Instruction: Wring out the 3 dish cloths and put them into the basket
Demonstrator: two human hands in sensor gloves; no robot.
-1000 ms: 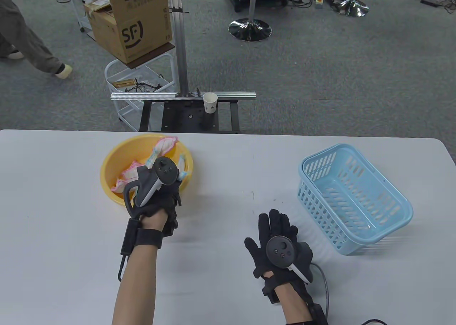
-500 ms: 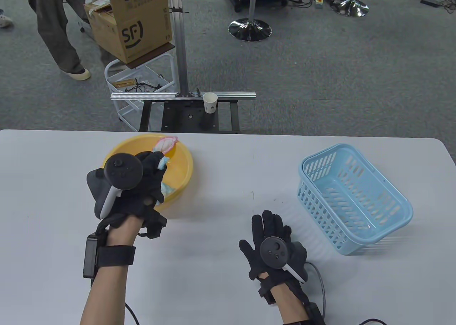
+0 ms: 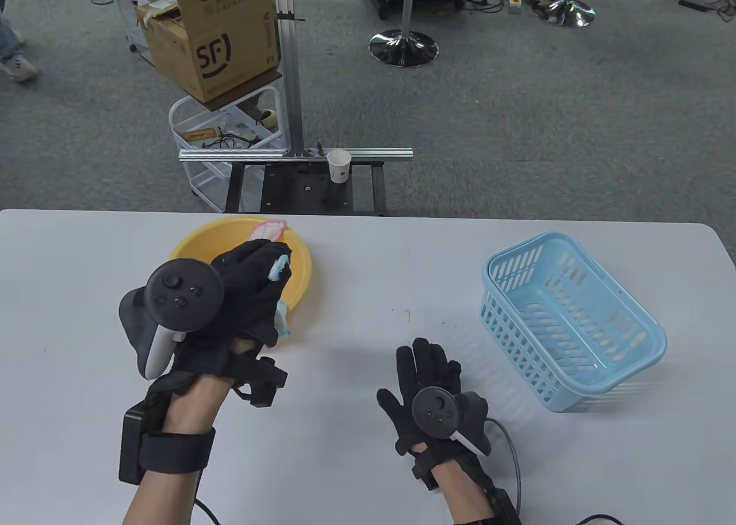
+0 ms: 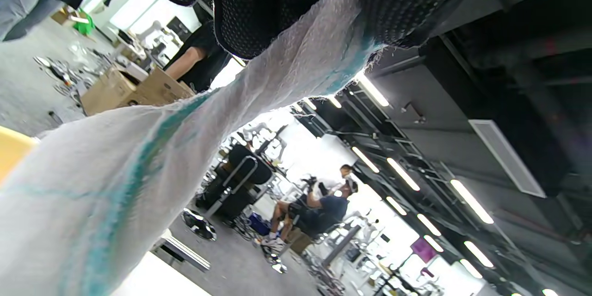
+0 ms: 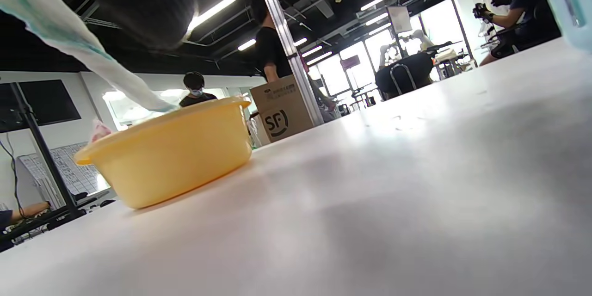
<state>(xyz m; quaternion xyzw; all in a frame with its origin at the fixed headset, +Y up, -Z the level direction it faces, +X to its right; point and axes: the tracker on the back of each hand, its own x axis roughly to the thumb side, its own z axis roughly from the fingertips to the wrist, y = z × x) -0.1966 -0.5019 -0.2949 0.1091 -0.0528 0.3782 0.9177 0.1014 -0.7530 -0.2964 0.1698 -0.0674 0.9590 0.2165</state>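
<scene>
My left hand [image 3: 253, 286] is raised over the yellow basin [image 3: 302, 272] and grips a white cloth with teal stripes [image 3: 280, 267]; the cloth hangs from my fingers [image 4: 259, 14] down toward the basin [image 5: 171, 152]. A pink-edged cloth [image 3: 269, 230] lies over the basin's far rim; the rest of the basin's inside is hidden by my hand. My right hand [image 3: 422, 370] rests flat on the table, fingers spread, holding nothing. The light blue basket [image 3: 569, 318] stands to its right with nothing inside.
The white table [image 3: 356, 272] ends at a far edge, beyond which a metal frame carries a paper cup [image 3: 339, 165]. A cardboard box [image 3: 215, 36] sits on a white cart on the floor. A cable [image 3: 514, 462] trails from my right wrist.
My left hand has lifted the teal-striped cloth up out of the basin and turned leftward. My right hand has slid slightly left and toward me, still flat on the table.
</scene>
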